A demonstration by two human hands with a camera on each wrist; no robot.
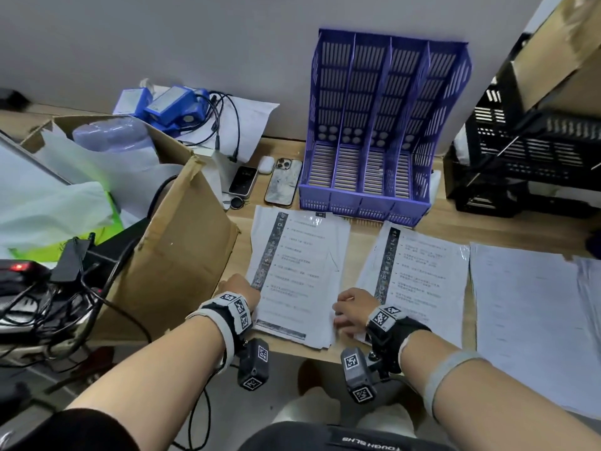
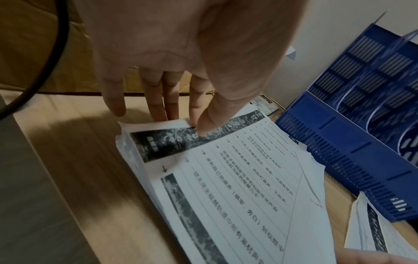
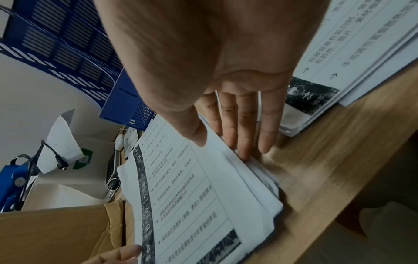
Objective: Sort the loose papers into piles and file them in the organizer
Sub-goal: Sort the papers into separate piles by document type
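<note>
on the desk (image 1: pixel 455 231) the left pile (image 1: pixel 299 271), the middle pile (image 1: pixel 419 278) and the right pile (image 1: pixel 527 314) are laid side by side. the organizer (image 1: pixel 374 141) is stood just beyond the left and middle piles, against the wall (image 1: pixel 162 43). two phones (image 1: pixel 282 187) are laid left of it, a cardboard box (image 1: pixel 175 255) farther left, a crate (image 1: pixel 527 157) to its right.

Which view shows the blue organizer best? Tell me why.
The head view: the organizer appears whole, with all four slots visible and empty. The left wrist view catches only one blurred corner; the right wrist view shows only a slice at its upper left.
</note>
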